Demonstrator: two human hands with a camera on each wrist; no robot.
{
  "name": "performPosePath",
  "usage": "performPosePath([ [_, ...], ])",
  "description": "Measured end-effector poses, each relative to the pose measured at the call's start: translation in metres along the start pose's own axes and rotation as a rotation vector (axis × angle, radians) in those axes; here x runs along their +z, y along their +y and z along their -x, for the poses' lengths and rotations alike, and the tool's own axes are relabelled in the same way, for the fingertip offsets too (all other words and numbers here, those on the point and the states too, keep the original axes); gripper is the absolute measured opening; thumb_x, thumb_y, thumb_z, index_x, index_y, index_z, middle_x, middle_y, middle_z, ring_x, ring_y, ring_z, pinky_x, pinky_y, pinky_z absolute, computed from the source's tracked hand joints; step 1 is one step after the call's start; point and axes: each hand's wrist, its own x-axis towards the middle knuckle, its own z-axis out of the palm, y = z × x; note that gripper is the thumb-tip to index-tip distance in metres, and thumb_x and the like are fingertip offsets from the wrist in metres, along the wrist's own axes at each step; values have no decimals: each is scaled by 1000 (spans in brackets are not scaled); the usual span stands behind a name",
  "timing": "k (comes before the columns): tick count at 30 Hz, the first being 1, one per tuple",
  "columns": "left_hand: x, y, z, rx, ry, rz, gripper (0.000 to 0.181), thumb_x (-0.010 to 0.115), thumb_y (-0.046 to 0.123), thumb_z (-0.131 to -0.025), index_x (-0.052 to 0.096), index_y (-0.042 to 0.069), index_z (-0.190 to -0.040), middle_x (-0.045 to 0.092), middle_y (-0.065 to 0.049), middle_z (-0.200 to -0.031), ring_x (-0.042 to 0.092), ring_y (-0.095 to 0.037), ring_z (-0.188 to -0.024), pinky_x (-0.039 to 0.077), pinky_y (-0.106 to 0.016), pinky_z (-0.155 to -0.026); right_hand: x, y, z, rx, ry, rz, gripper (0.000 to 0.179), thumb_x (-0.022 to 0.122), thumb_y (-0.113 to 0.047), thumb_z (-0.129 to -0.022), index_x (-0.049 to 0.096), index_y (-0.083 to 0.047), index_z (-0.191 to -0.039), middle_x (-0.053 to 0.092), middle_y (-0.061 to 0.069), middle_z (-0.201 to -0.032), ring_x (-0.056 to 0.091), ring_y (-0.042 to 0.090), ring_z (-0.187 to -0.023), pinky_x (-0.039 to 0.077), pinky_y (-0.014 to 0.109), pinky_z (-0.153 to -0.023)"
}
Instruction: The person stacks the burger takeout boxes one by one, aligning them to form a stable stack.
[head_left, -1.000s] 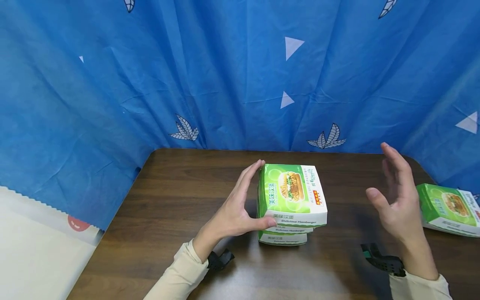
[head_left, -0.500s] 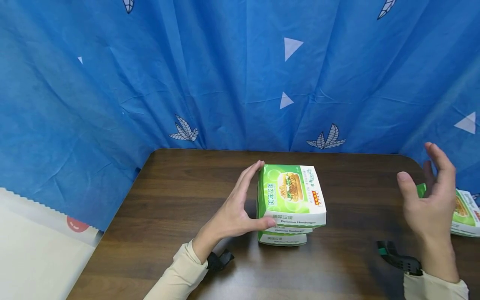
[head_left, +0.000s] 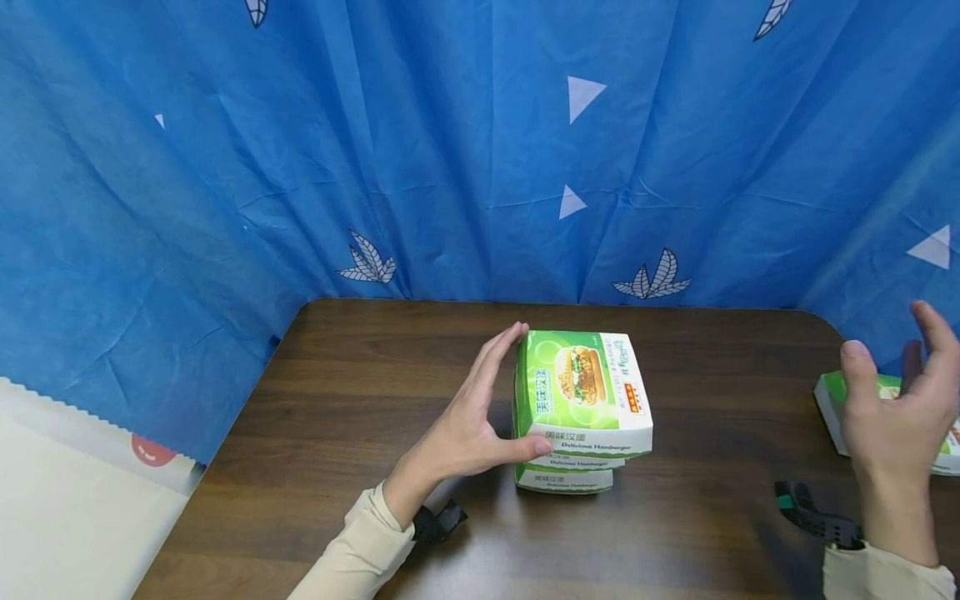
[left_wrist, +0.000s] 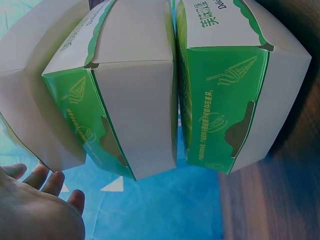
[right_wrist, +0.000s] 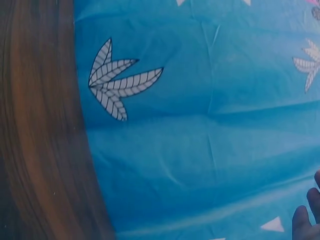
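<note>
Three green-and-white hamburger boxes stand in a stack near the middle of the table. My left hand holds the top hamburger box at its left side, thumb on the front face and fingers at the back corner. In the left wrist view, the fingertips lie at the edge of that box, with the middle box and the bottom box beyond. On the far right, my right hand is raised with fingers spread and nothing in it. It partly hides another hamburger box behind it.
The brown wooden table reaches back to a blue curtain with leaf and triangle prints. A white cloth with a scalloped edge lies beyond the table's left side. Each wrist wears a black strap.
My right hand has moved right, away from the stack and across the separate box. The left hand and the three stacked boxes have stayed in place.
</note>
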Motion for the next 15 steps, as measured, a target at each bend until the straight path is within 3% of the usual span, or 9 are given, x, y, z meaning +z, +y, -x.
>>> performPosePath([
  [7,0,0,0,3,1,-4,113,65,84,-77,11,37,-165,17,9,-170,20,-15,-155,23,-65,-121,-5,13,0,61,23,72,63,60,-33,-102,38,-18,-158,29,1,-165,23,15,-155,13,27,-127],
  [15,0,-1,0,15,3,-13,113,64,83,-78,11,35,-165,17,11,-170,20,-15,-155,23,-65,-121,-8,23,0,279,50,119,59,53,-30,-105,32,-27,-160,23,-2,-168,18,12,-156,10,24,-126],
])
